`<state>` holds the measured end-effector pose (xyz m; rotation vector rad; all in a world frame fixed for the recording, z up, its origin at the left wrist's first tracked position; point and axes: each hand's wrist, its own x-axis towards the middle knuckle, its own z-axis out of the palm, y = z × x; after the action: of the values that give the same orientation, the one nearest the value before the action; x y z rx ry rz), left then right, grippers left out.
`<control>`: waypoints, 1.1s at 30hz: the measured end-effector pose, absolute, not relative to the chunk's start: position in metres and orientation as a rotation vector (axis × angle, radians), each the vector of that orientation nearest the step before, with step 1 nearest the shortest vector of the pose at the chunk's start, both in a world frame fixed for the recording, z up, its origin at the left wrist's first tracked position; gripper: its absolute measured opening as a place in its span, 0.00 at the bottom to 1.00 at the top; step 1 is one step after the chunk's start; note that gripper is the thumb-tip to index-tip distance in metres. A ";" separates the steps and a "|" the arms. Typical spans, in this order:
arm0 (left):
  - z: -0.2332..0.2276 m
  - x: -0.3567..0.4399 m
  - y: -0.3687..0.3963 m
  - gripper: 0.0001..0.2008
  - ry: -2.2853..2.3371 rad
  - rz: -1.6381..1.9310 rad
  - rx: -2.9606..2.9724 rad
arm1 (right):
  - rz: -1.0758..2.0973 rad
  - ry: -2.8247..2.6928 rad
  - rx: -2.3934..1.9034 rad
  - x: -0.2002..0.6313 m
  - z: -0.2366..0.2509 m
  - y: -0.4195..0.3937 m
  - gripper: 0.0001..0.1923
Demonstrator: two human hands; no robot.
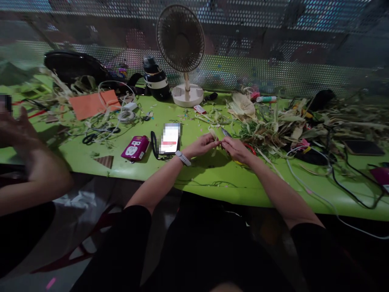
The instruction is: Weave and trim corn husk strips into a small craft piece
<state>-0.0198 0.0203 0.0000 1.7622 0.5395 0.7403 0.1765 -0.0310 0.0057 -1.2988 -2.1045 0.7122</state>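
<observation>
Both of the person's forearms reached forward over a green table (197, 175), angling inward until the hands nearly met a little in from its front edge. The left hand (204, 144), with a white watch (183, 158) at its wrist, had its fingers pinched around a pale husk strip (213, 133). The right hand (234, 149) was curled, knuckles up, around a pointed metal tool (225, 132) (red and yellow parts showed beside the palm, though whether they belonged to it could not be told).

The strip stood out above and below the left fingertips, its long axis running roughly away from the person. The tool's tip pointed forward and leftward, just beside the strip.

Green surface showed between the hands and the front edge. A phone (170, 138) lay just left of the left wrist; a heap of dried husks and greenery (267, 129) crowded the space beyond the right hand.
</observation>
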 end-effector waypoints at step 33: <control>-0.003 -0.026 0.034 0.14 0.824 1.285 1.130 | 1.239 -1.286 -1.181 0.173 0.000 -0.020 0.20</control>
<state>-0.0262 0.0340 -0.0031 1.1297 0.8235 1.2849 0.1733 -0.0197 -0.0002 -1.1812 -1.2858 1.2387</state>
